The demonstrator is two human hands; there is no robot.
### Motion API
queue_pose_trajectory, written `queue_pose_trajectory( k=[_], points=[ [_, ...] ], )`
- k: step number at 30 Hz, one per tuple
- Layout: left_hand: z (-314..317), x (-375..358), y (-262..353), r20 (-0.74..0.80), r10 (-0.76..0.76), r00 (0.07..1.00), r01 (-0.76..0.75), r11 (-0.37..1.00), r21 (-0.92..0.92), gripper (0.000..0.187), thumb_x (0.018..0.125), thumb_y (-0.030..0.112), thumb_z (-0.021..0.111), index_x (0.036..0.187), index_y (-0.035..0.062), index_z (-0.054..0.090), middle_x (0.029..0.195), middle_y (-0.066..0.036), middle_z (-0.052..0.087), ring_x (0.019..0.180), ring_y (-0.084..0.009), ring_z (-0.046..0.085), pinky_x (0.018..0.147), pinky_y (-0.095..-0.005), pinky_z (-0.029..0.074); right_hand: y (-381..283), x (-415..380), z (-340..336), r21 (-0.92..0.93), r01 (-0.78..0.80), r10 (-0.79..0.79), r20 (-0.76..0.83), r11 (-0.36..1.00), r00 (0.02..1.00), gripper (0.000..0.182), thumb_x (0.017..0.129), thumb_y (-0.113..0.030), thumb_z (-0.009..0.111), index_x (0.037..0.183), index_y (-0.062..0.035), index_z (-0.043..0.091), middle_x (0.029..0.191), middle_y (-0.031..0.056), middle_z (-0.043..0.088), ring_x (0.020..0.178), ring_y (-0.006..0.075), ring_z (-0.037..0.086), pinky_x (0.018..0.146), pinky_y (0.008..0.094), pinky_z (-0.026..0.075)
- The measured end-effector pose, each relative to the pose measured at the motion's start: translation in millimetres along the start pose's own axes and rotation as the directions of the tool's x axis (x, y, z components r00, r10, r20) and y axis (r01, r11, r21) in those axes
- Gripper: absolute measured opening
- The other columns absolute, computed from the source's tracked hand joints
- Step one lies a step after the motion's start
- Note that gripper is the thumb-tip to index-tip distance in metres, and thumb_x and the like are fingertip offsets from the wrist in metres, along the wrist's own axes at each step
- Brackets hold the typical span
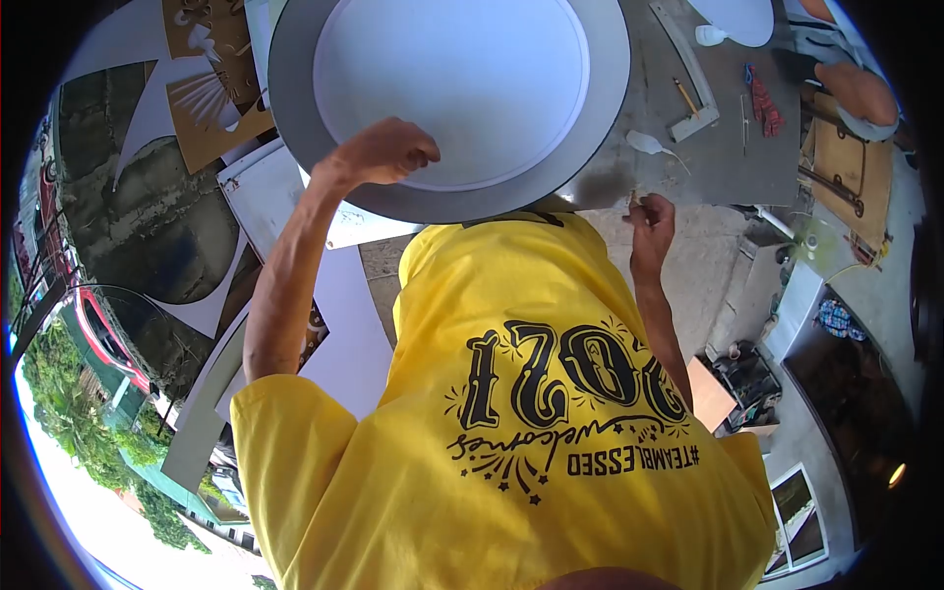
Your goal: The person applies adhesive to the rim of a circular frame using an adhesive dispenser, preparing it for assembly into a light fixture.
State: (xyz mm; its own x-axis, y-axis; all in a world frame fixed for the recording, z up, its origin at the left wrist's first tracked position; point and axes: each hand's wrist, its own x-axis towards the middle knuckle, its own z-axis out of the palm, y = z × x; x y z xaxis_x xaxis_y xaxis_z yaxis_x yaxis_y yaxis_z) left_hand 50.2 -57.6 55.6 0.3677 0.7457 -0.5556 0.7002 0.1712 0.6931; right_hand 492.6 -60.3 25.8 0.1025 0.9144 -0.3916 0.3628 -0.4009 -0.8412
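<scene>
A large grey round disc lies on the grey worktable, with a smaller white round disc on top of it. My left hand rests as a curled fist on the near rim of the white disc. Nothing shows in its fingers. My right hand hovers at the table's near edge, right of the discs. Its fingers are pinched together, and I cannot make out anything between them. My yellow printed shirt fills the lower view.
On the table right of the discs lie a metal square, a pencil, a red-handled tool and white scraps. Cut brown boards and white sheets are stacked at left. Boxes and clutter stand on the floor at right.
</scene>
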Motion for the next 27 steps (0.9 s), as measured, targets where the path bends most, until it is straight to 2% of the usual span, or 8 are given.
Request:
queue_pose_trajectory(
  k=[1, 3, 8, 10, 13, 19, 21, 27],
  points=[
    [6.6, 9.3, -2.9, 0.133, -0.023, 0.991, 0.007, 0.993, 0.121, 0.033, 0.082, -0.004, 0.054, 0.106, 0.0089, 0.072, 0.100, -0.009, 0.071, 0.089, -0.0217, 0.067, 0.079, -0.0358, 0.053, 6.3, 7.7, -3.9, -0.019, 0.029, -0.031, -0.107, 0.999, 0.994, 0.038, 0.088, -0.006, 0.066, 0.122, 0.0039, 0.051, 0.110, 0.0120, 0.059, 0.093, 0.0207, 0.060, 0.080, 0.0320, 0.055],
    [15.5, 22.6, -10.5, 0.177, -0.010, 0.984, 0.000, 0.998, 0.055, 0.034, 0.080, -0.005, 0.055, 0.106, 0.0089, 0.072, 0.102, -0.009, 0.070, 0.091, -0.0221, 0.066, 0.081, -0.0361, 0.052, 2.3, 18.2, -7.8, -0.090, 0.016, -0.035, -0.218, 0.996, 0.975, 0.053, 0.083, -0.002, 0.069, 0.131, 0.0035, 0.045, 0.126, 0.0155, 0.052, 0.105, 0.0233, 0.058, 0.095, 0.0353, 0.050],
    [31.4, 37.9, -11.2, 0.287, 0.004, 0.958, -0.023, 0.998, 0.064, 0.040, 0.078, -0.008, 0.049, 0.113, 0.0017, 0.068, 0.107, -0.011, 0.070, 0.096, -0.0224, 0.066, 0.086, -0.0359, 0.051, -4.3, 46.2, -7.5, 0.040, 0.062, -0.056, -0.150, 0.997, 0.987, 0.071, 0.080, -0.003, 0.075, 0.141, 0.0004, 0.038, 0.135, 0.0145, 0.047, 0.111, 0.0237, 0.055, 0.092, 0.0325, 0.050],
    [36.4, 41.5, -10.3, 0.349, 0.083, 0.934, -0.066, 0.996, -0.060, 0.044, 0.077, -0.007, 0.051, 0.114, 0.0049, 0.070, 0.107, -0.010, 0.071, 0.095, -0.0226, 0.065, 0.087, -0.0357, 0.050, -9.3, 55.2, -3.9, 0.052, 0.061, -0.055, -0.113, 0.997, 0.992, 0.075, 0.079, -0.003, 0.076, 0.143, -0.0015, 0.036, 0.137, 0.0138, 0.046, 0.112, 0.0232, 0.055, 0.092, 0.0325, 0.050],
    [35.4, 42.6, -1.0, 0.452, 0.021, 0.892, -0.028, 1.000, 0.008, 0.045, 0.075, -0.006, 0.053, 0.111, 0.0095, 0.073, 0.107, -0.009, 0.071, 0.093, -0.0234, 0.065, 0.086, -0.0352, 0.050, -7.2, 62.7, 0.8, 0.085, 0.033, -0.028, -0.065, 0.996, 0.998, 0.076, 0.079, -0.004, 0.077, 0.144, -0.0045, 0.039, 0.137, 0.0122, 0.047, 0.111, 0.0217, 0.055, 0.092, 0.0324, 0.050],
    [45.7, 49.5, -13.4, 0.449, 0.013, 0.893, 0.005, 0.999, -0.038, 0.046, 0.072, -0.006, 0.052, 0.107, 0.0136, 0.076, 0.106, -0.009, 0.070, 0.093, -0.0242, 0.063, 0.083, -0.0353, 0.049, -3.8, 74.0, 12.8, -0.030, 0.118, -0.120, -0.081, 0.993, 0.989, 0.061, 0.080, -0.006, 0.077, 0.136, -0.0039, 0.052, 0.126, 0.0094, 0.057, 0.104, 0.0188, 0.057, 0.090, 0.0310, 0.049],
    [46.6, 52.3, -18.4, 0.450, 0.033, 0.892, -0.022, 0.999, -0.031, 0.046, 0.072, -0.006, 0.052, 0.107, 0.0134, 0.076, 0.106, -0.009, 0.070, 0.093, -0.0243, 0.063, 0.083, -0.0353, 0.049, -5.1, 76.0, 15.5, -0.038, 0.076, -0.078, -0.046, 0.996, 0.996, 0.054, 0.082, -0.011, 0.077, 0.132, -0.0057, 0.056, 0.117, 0.0092, 0.063, 0.109, 0.0199, 0.057, 0.100, 0.0354, 0.045],
    [42.5, 55.2, -14.7, 0.472, 0.044, 0.881, -0.033, 0.999, -0.033, 0.043, 0.072, -0.004, 0.054, 0.106, 0.0113, 0.076, 0.108, -0.009, 0.070, 0.096, -0.0244, 0.063, 0.085, -0.0354, 0.049, 5.5, 85.9, 20.8, -0.104, 0.103, -0.113, -0.094, 0.989, 0.989, 0.033, 0.089, -0.017, 0.073, 0.118, -0.0038, 0.066, 0.108, 0.0071, 0.067, 0.101, 0.0163, 0.058, 0.095, 0.0309, 0.043]
  ],
)
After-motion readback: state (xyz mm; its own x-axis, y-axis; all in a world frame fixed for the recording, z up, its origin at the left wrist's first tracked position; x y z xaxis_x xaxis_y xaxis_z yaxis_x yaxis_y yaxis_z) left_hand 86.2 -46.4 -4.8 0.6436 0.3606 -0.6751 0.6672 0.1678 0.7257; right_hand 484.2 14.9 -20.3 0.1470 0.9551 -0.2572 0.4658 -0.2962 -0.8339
